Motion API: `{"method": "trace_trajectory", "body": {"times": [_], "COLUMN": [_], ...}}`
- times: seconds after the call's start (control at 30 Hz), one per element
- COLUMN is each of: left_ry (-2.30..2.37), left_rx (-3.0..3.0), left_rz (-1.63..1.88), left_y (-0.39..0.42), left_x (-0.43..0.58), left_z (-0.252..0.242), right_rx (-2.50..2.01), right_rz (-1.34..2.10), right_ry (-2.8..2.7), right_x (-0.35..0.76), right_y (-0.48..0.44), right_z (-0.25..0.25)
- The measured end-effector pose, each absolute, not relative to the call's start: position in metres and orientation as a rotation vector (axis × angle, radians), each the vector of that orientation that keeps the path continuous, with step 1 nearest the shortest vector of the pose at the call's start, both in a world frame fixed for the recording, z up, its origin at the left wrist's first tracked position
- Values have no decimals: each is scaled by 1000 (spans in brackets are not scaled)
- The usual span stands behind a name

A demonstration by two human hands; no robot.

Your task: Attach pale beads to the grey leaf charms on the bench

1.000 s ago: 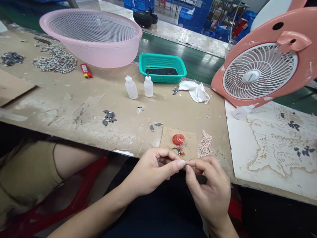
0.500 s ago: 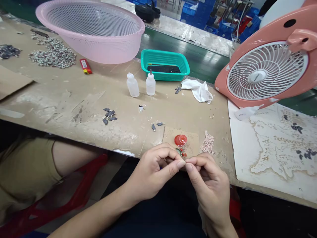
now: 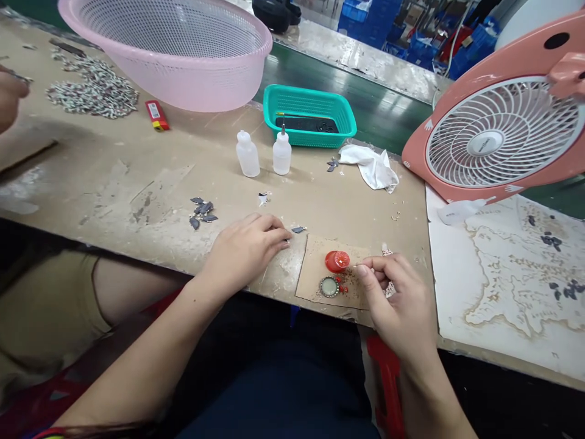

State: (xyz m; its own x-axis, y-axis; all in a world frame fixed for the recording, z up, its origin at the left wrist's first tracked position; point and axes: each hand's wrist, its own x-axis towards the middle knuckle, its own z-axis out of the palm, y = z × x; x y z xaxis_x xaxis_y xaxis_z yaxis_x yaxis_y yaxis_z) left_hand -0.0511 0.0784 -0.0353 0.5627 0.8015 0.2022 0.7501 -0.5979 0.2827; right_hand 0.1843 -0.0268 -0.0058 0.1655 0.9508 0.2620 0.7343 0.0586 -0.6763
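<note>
My left hand rests low over the table with its fingers bent together on a small dark grey piece, nearly all covered by the fingertips. A second dark grey piece lies just beyond them. My right hand pinches something tiny and thin between thumb and forefinger, too small to name. Those fingertips hover beside a red cap-like cup on a cardboard square. A bottle cap and several red bits sit there too. Small pinkish beads are partly hidden behind my right hand.
Two squeeze bottles stand behind, before a green basket. A pink basket, lighter and bead pile are left. A fan stands right. Another person's hand shows at far left.
My hands have come apart. The left moved left onto a dark grey piece; the right moved slightly right and up. The bottle cap is now uncovered, and another person's hand appeared at left.
</note>
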Motion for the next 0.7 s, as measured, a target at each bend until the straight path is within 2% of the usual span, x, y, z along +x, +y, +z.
{"method": "trace_trajectory", "body": {"times": [0.2,0.43,0.7], "left_ry": [1347,1265,1162], "left_rx": [2596,1985,1627], "left_rz": [570,937,993], "left_y": [78,66,53], "left_x": [-49,-51,-50], "left_z": [-41,-36,-34], "right_rx": [-1850,-1889,-1906], "right_rz": [286,215,159], "right_ry": [-1771,-1891,-1935], "right_x": [184,185,183], "right_y": [-16,-10,-9], "right_z": [-2,1,1]}}
